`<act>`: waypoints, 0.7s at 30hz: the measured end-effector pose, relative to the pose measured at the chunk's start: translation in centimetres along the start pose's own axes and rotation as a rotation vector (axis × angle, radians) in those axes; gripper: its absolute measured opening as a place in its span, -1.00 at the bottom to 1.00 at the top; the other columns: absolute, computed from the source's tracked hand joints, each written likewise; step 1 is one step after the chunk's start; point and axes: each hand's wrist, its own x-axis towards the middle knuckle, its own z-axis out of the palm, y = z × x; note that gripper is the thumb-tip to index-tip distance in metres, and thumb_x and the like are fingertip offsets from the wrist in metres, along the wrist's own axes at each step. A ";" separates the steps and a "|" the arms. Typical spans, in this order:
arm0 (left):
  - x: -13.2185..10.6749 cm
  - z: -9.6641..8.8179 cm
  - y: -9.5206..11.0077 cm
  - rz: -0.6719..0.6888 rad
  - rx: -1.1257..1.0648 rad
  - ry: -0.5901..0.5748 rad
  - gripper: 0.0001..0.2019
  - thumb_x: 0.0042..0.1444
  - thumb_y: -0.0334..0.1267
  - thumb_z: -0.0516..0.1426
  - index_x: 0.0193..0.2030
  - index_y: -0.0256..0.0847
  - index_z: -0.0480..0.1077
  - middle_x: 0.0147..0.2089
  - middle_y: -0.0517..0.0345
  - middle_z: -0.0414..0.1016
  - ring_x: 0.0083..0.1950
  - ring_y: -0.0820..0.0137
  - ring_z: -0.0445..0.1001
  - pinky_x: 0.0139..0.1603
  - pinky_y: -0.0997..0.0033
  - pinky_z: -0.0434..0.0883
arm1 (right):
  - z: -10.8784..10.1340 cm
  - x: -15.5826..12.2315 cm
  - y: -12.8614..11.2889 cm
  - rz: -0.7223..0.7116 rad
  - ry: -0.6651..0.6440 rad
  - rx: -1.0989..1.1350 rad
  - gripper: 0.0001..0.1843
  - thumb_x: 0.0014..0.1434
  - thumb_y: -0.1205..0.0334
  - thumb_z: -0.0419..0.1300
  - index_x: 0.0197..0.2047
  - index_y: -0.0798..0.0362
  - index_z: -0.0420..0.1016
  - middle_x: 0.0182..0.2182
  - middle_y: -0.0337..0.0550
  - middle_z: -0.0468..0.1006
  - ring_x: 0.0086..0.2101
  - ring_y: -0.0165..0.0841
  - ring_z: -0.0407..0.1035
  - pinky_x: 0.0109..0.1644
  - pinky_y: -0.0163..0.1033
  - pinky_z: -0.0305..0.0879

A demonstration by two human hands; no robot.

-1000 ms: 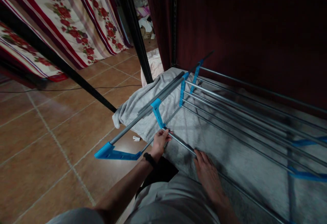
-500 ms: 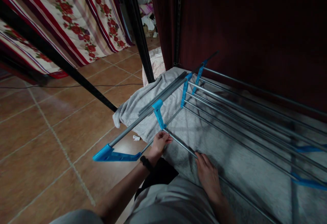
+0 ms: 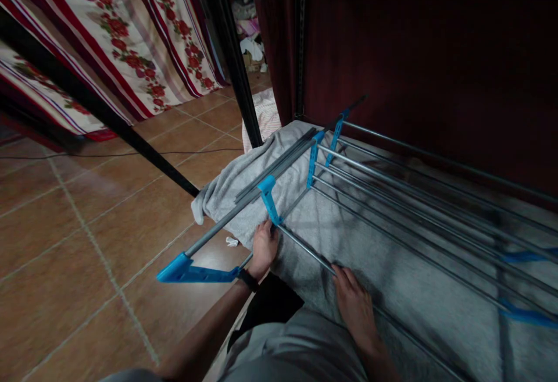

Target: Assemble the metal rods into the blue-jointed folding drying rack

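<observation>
A metal drying rack (image 3: 392, 196) with grey rods and blue plastic joints lies flat over a grey towel (image 3: 244, 178). My left hand (image 3: 264, 247) is closed round the near rod just below a blue joint (image 3: 269, 199), a dark band on its wrist. My right hand (image 3: 354, 305) rests palm down on the same near rod further right, fingers curled over it. A folded wing of the rack with a blue corner piece (image 3: 192, 270) sticks out to the left over the floor.
Brown tiled floor (image 3: 87, 225) spreads to the left, with a small white scrap (image 3: 232, 242) on it. A black pole (image 3: 108, 120) slants across. Flowered red-and-cream cloth (image 3: 131, 33) hangs behind, dark red curtain (image 3: 414, 50) at the right. My grey-clad knee is at the bottom.
My left hand slid a little left and down along the near rod, closing tighter by the blue joint. The right hand stays on the rod. The view shifted slightly.
</observation>
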 end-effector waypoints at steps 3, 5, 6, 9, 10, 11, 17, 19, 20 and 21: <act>0.1 0.0 0.2 0.009 0.055 0.004 -0.74 0.19 -0.46 0.09 -0.03 -0.29 0.51 -0.03 -0.13 0.58 0.02 0.14 0.52 0.13 0.13 0.43 | 0.1 0.0 0.0 0.006 0.007 0.006 -0.61 0.46 0.31 -0.06 0.20 0.02 0.47 -0.06 -0.07 0.66 -0.15 -0.28 0.59 -0.18 -0.23 0.50; 0.1 -0.1 0.2 0.010 0.061 0.010 -0.77 0.19 -0.47 0.09 -0.08 -0.28 0.53 -0.08 -0.10 0.60 -0.02 0.17 0.54 0.07 0.19 0.45 | 0.1 0.0 0.0 0.007 0.007 0.006 -0.61 0.46 0.33 -0.07 0.20 0.03 0.47 -0.06 -0.07 0.66 -0.15 -0.28 0.59 -0.17 -0.21 0.50; 0.1 -0.2 0.2 0.007 0.058 0.014 -0.78 0.19 -0.47 0.10 -0.09 -0.27 0.53 -0.10 -0.09 0.60 -0.05 0.18 0.55 0.04 0.21 0.45 | 0.1 0.0 0.0 0.005 0.007 0.007 -0.61 0.46 0.33 -0.07 0.19 0.03 0.47 -0.06 -0.07 0.66 -0.15 -0.28 0.59 -0.16 -0.21 0.50; 0.2 -0.4 0.3 -0.002 0.034 0.009 -0.81 0.20 -0.45 0.12 -0.12 -0.27 0.55 -0.14 -0.06 0.62 -0.12 0.21 0.57 -0.03 0.26 0.46 | 0.1 -0.2 0.1 0.005 0.019 0.008 -0.61 0.45 0.35 -0.07 0.19 0.03 0.48 -0.06 -0.08 0.66 -0.15 -0.28 0.59 -0.16 -0.20 0.51; 0.2 -0.5 0.3 0.000 0.023 0.007 -0.81 0.21 -0.43 0.13 -0.12 -0.27 0.55 -0.13 -0.06 0.62 -0.12 0.22 0.57 -0.03 0.27 0.46 | 0.1 -0.2 0.2 0.004 0.028 0.006 -0.61 0.45 0.35 -0.07 0.18 0.03 0.48 -0.06 -0.08 0.66 -0.14 -0.28 0.59 -0.16 -0.20 0.51; 0.1 -0.5 0.4 0.005 0.014 0.008 -0.81 0.21 -0.42 0.13 -0.11 -0.27 0.56 -0.12 -0.07 0.63 -0.10 0.21 0.58 -0.02 0.26 0.46 | 0.1 -0.3 0.3 0.002 0.036 0.003 -0.61 0.45 0.34 -0.07 0.18 0.03 0.48 -0.06 -0.08 0.66 -0.14 -0.28 0.59 -0.15 -0.21 0.50; -0.9 -0.5 1.2 -0.017 -0.005 0.003 -0.79 0.25 -0.36 0.10 -0.08 -0.28 0.56 -0.11 -0.10 0.63 0.00 0.13 0.55 0.10 0.13 0.43 | 0.4 -0.9 0.8 0.008 0.053 0.004 -0.62 0.46 0.33 -0.06 0.17 0.01 0.49 -0.06 -0.06 0.66 -0.16 -0.29 0.59 -0.16 -0.23 0.49; -1.1 -0.5 1.2 -0.033 -0.043 0.000 -0.78 0.28 -0.28 0.10 -0.10 -0.27 0.56 -0.15 -0.09 0.63 -0.03 0.13 0.55 0.09 0.12 0.43 | 0.4 -1.0 0.9 0.010 0.047 0.006 -0.62 0.46 0.32 -0.07 0.18 0.02 0.49 -0.06 -0.05 0.65 -0.15 -0.28 0.59 -0.15 -0.22 0.49; -1.0 -0.4 1.2 -0.039 -0.071 0.002 -0.78 0.28 -0.25 0.10 -0.10 -0.26 0.56 -0.16 -0.08 0.63 -0.04 0.13 0.55 0.08 0.13 0.43 | 0.5 -1.1 1.0 0.011 0.043 0.008 -0.62 0.46 0.32 -0.07 0.18 0.02 0.48 -0.07 -0.05 0.65 -0.15 -0.27 0.59 -0.15 -0.21 0.49; -1.0 -0.3 1.1 -0.044 -0.110 0.003 -0.77 0.27 -0.22 0.11 -0.11 -0.26 0.56 -0.17 -0.07 0.63 -0.05 0.14 0.55 0.06 0.15 0.43 | 0.5 -1.1 0.9 0.015 0.040 0.012 -0.62 0.46 0.32 -0.07 0.18 0.02 0.48 -0.08 -0.06 0.65 -0.16 -0.27 0.59 -0.15 -0.20 0.50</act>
